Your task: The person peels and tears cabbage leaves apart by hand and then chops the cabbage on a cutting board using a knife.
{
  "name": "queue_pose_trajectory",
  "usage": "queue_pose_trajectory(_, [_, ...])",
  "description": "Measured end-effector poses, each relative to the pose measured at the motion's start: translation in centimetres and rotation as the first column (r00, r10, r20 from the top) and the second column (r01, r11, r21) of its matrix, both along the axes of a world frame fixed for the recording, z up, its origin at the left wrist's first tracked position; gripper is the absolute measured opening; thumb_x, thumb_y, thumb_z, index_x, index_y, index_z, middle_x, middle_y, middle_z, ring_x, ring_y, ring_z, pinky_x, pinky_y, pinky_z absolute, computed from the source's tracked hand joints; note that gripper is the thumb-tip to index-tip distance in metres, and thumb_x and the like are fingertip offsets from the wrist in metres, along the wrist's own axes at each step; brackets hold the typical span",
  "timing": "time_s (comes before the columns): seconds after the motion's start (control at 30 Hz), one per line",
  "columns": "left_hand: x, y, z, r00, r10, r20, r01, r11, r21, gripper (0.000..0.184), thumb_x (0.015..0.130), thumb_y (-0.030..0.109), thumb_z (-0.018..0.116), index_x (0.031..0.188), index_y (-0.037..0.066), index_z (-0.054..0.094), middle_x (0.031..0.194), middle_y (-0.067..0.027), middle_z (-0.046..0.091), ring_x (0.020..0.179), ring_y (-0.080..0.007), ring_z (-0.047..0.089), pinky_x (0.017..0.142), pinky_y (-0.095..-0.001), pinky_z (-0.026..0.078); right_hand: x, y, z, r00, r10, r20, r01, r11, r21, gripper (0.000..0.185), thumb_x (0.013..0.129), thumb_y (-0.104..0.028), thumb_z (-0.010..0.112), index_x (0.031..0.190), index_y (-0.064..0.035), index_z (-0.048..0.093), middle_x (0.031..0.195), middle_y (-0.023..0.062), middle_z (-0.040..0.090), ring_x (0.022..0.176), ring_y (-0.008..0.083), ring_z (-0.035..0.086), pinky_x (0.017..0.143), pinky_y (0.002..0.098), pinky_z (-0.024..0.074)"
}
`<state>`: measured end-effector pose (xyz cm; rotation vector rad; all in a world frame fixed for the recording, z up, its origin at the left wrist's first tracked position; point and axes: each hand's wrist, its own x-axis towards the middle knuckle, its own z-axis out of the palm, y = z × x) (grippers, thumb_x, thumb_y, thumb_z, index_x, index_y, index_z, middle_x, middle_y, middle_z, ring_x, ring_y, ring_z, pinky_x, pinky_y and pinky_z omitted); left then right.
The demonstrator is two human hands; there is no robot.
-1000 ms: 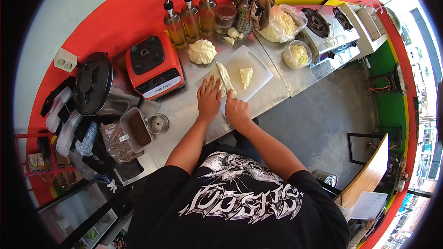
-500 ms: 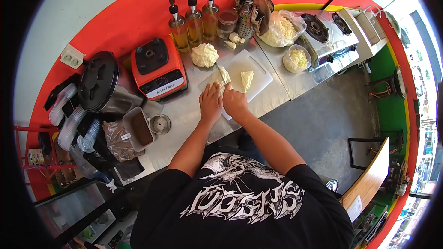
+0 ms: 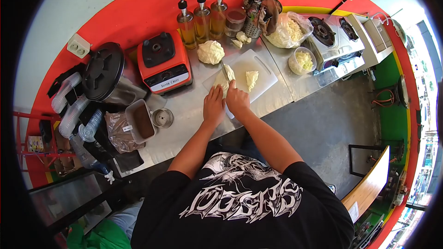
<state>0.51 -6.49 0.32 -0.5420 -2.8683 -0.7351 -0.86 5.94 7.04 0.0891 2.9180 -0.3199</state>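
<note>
My right hand (image 3: 238, 100) grips a knife (image 3: 224, 67), whose thin blade points away from me across the pale cabbage leaves (image 3: 222, 81). Pressed on those same leaves is my left hand (image 3: 214, 105), fingers together and close beside the blade. The leaves lie on the left part of a white cutting board (image 3: 267, 82). A separate cabbage piece (image 3: 251, 79) rests to their right on the board. Just beyond the board's far left corner sits a peeled cabbage head (image 3: 211, 52). The knife's handle is hidden in my fist.
A red blender base (image 3: 164, 62) stands left, near three oil bottles (image 3: 202, 22). Small cabbage scraps (image 3: 242, 39) lie behind the board. Rightward are a tub of shredded cabbage (image 3: 302, 61), a filled plastic bag (image 3: 287, 31) and a gas stove (image 3: 334, 39).
The camera view has shifted slightly, and green fabric now shows at the lower left. More of the knife blade is visible between the leaves. Both hands stay at the cabbage leaves.
</note>
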Motion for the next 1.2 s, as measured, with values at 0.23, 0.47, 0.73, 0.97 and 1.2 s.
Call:
queue_pose_trajectory(0.23, [-0.2,-0.6,-0.2,0.999,0.018,0.030,-0.023,0.984,0.179,0.054,0.095,0.019,0.059,0.146,0.006,0.049,0.155,-0.0108,0.045,0.146,-0.0301,0.035,0.111,-0.0458,0.034,2.2,1.3,-0.5,0.994,-0.095,-0.050,0.084,0.979,-0.183,0.049,0.095,-0.024,0.058,0.132,0.0022,0.040,0.081,0.0263,0.071,0.078,0.0446,0.071,0.071,0.0539,0.0557])
queue_pose_trajectory(0.47, [-0.7,-0.9,0.3,0.994,0.060,0.095,-0.073,0.988,0.139,0.054,0.095,0.019,0.059,0.147,0.008,0.049,0.157,-0.0095,0.044,0.148,-0.0314,0.032,0.115,-0.0474,0.027,7.6,2.4,0.3,0.993,-0.120,0.019,0.121,0.963,-0.240,0.047,0.101,-0.028,0.050,0.140,-0.0042,0.039,0.077,0.0289,0.068,0.072,0.0507,0.066,0.067,0.0609,0.0508])
queue_pose_trajectory(0.73, [-1.0,-0.7,-0.7,0.994,0.108,0.026,-0.110,0.991,0.074,0.054,0.096,0.019,0.059,0.147,0.007,0.048,0.156,-0.0075,0.045,0.147,-0.0302,0.033,0.114,-0.0460,0.028,9.3,3.4,-0.7,0.989,-0.147,0.020,0.149,0.974,-0.172,0.051,0.101,-0.026,0.049,0.144,-0.0014,0.037,0.076,0.0259,0.069,0.070,0.0468,0.068,0.066,0.0591,0.0519])
queue_pose_trajectory(0.97, [-1.4,-0.3,-0.3,0.992,0.119,0.028,-0.120,0.992,0.036,0.055,0.095,0.021,0.060,0.148,0.007,0.048,0.155,-0.0077,0.046,0.147,-0.0311,0.033,0.114,-0.0461,0.027,7.9,5.8,0.0,0.966,-0.256,-0.032,0.249,0.957,-0.151,0.053,0.100,-0.026,0.050,0.145,-0.0020,0.037,0.078,0.0258,0.069,0.073,0.0466,0.068,0.067,0.0590,0.0511])
queue_pose_trajectory(1.2, [-2.2,0.5,-0.1,0.988,0.152,0.038,-0.156,0.976,0.153,0.055,0.093,0.023,0.064,0.145,0.009,0.051,0.152,-0.0070,0.049,0.145,-0.0309,0.036,0.112,-0.0466,0.029,8.7,2.0,0.6,0.992,-0.123,0.009,0.122,0.971,-0.206,0.052,0.101,-0.027,0.050,0.145,-0.0015,0.037,0.077,0.0272,0.069,0.071,0.0477,0.068,0.067,0.0597,0.0515])
